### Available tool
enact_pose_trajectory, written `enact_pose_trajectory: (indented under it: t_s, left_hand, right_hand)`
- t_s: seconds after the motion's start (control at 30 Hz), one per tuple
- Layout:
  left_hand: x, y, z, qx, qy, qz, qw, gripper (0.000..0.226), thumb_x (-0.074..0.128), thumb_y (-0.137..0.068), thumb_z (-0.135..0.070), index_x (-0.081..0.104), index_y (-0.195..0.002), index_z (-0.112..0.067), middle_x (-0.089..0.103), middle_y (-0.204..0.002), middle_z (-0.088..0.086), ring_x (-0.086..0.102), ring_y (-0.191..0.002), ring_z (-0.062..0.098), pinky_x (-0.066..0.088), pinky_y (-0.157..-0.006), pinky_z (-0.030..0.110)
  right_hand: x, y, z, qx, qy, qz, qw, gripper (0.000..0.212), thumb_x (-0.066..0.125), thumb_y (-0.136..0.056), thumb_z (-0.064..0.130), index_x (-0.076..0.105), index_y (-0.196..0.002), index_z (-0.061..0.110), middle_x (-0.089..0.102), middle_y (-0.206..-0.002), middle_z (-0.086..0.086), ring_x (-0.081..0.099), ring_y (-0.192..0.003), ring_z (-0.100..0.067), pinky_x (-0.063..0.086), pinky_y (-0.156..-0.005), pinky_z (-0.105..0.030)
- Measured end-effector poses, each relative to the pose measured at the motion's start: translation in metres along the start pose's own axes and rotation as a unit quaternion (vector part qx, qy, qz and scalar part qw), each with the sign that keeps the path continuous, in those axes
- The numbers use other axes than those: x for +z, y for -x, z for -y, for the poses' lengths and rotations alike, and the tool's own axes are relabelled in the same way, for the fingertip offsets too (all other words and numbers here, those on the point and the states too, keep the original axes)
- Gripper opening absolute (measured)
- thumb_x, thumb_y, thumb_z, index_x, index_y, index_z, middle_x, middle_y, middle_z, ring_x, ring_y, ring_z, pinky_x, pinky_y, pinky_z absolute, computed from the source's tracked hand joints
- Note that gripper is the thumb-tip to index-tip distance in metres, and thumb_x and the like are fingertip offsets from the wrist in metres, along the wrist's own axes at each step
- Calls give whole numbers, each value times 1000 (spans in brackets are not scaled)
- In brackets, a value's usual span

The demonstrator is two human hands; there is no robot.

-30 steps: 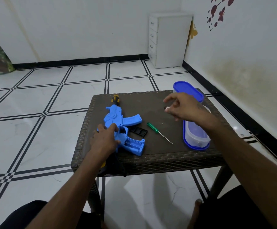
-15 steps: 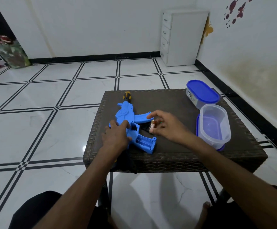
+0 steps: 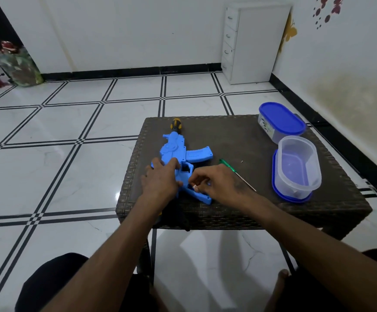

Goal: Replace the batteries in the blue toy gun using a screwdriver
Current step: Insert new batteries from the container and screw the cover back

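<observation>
- Lying flat on dark wicker table (image 3: pixel 239 140): blue toy gun (image 3: pixel 178 154), muzzle toward far edge, grip toward near edge, left of table centre.
- Pressing down on gun body: left hand (image 3: pixel 160 179), palm down, fingers spread and fairly straight across rear of body; forearm entering from near left.
- Pinching small battery (image 3: pixel 194 188) at grip's open compartment: right hand (image 3: pixel 219 183), thumb and forefinger curled round it, other fingers bent over grip; wrist angled in from near right.
- Battery only partly visible between fingertips; seated or not, cannot tell.
- Resting just right of right hand: green-handled screwdriver (image 3: pixel 228 166), handle toward far side, shaft running toward near right, partly hidden by wrist.
- Tiny pale object, likely a screw (image 3: pixel 241 161), lying near screwdriver handle, apart from it.
- Standing at right side of table: open clear container (image 3: pixel 298 167) on its blue lid; second container with blue lid (image 3: pixel 281 121) closed, at far right corner.
- Standing against far wall: white drawer cabinet (image 3: pixel 255 41).
</observation>
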State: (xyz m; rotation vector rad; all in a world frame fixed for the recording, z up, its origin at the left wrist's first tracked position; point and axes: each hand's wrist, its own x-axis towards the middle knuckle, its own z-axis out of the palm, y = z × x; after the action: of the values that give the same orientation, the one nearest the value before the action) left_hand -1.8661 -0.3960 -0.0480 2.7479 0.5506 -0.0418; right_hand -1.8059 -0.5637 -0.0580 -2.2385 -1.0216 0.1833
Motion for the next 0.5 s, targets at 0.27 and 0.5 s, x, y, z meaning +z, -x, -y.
enact_pose_trajectory:
  t_s: [0.27,0.5]
  left_hand:
    - [-1,0,3,3,8,-1,1000,43,68,-86,-37,48,-123,-32,38,-134,9,44,-122,32,40,-103,48]
    - [-2,0,1,1,3,6,1000,45,70,-85,-37,47,-124,-31,38,-134,9,44,-121,31,41,-101,47]
  right_hand:
    - [2,-2,0,-119,168,72,976,27,57,-93,13,74,-113,20,69,-105,-4,60,-97,-24,51,-83,-41]
    - [1,-2,-6,-136,203,95,965,36,56,-87,1,74,-114,16,68,-115,-2,56,-101,-24,51,-84,-37]
